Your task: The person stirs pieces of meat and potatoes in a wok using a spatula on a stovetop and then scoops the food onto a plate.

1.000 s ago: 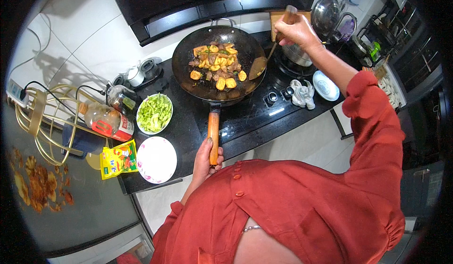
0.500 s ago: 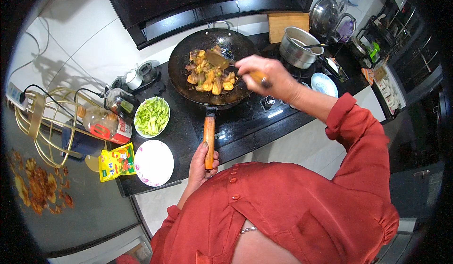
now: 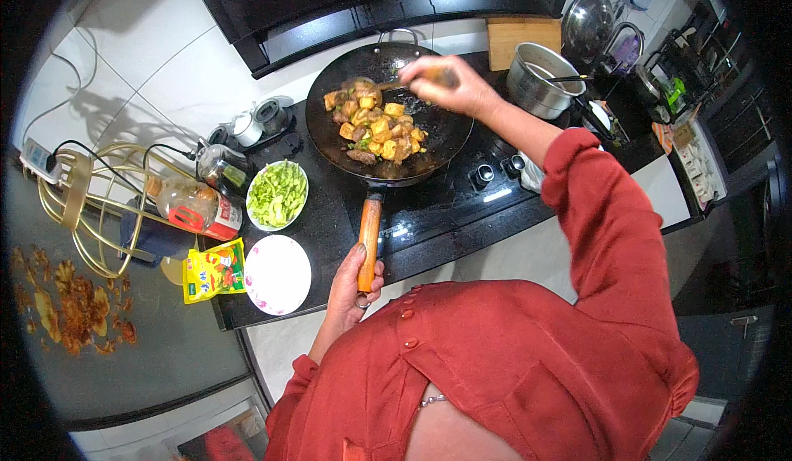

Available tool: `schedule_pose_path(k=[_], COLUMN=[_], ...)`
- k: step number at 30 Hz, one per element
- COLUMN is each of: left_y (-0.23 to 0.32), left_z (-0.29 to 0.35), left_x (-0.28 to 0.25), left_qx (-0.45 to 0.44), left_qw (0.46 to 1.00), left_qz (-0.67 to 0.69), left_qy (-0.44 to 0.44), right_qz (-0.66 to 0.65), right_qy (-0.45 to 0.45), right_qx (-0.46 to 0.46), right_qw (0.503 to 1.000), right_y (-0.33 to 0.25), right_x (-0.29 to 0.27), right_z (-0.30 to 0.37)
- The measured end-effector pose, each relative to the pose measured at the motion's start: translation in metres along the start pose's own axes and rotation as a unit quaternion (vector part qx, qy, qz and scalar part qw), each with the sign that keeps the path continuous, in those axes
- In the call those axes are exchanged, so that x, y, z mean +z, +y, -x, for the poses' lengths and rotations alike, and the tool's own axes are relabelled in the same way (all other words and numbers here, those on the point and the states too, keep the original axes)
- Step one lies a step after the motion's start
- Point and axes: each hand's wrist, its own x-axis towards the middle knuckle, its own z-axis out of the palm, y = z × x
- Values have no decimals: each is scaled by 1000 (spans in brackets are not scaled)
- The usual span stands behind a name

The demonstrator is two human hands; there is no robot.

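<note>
My left hand point(image 3: 355, 286) is wrapped round the wooden handle point(image 3: 370, 238) of a dark wok point(image 3: 441, 143) on the stove. Inside the wok lies a heap of browned yellow chunks point(image 3: 384, 129), mixed with darker pieces and bits of green. Over the wok's far right side, my right hand point(image 3: 458, 94) grips a spatula point(image 3: 441, 76) by its wooden handle. The spatula points left, its blade at the far left edge of the food and partly covered by it. My right hand is closed, with its fingertips partly hidden from view.
Left of the wok stand a bowl of chopped greens point(image 3: 278, 195), a white plate point(image 3: 278, 275), a yellow packet point(image 3: 214, 271) and a plastic bottle point(image 3: 194, 205). To the right are a metal pot point(image 3: 532, 90) and a cutting board point(image 3: 520, 40). A range hood point(image 3: 396, 7) overhangs the back.
My right hand has moved farther from me with the spatula, whose blade has shifted left and away. The food has been spread and turned. My left hand keeps its hold; the view has shifted slightly.
</note>
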Motion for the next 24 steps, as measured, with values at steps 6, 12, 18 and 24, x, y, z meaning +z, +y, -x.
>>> schedule_pose_path(k=[6, 12, 18, 24], left_y=[5, 9, 14, 14], left_z=[2, 0, -2, -3], left_x=[-9, -13, -21, -27], left_qx=[8, 5, -3, -6], left_qw=[1000, 1000, 1000, 1000], left_qz=[0, -4, 0, 11], left_qy=[11, 17, 13, 10], right_qz=[201, 224, 146, 293], right_qy=[-182, -88, -130, -338], right_qx=[-172, -147, -150, -203], right_qw=[947, 959, 969, 871], right_y=[-87, -21, -34, -101], right_x=[-5, -6, 23, 17], right_z=[17, -11, -9, 41])
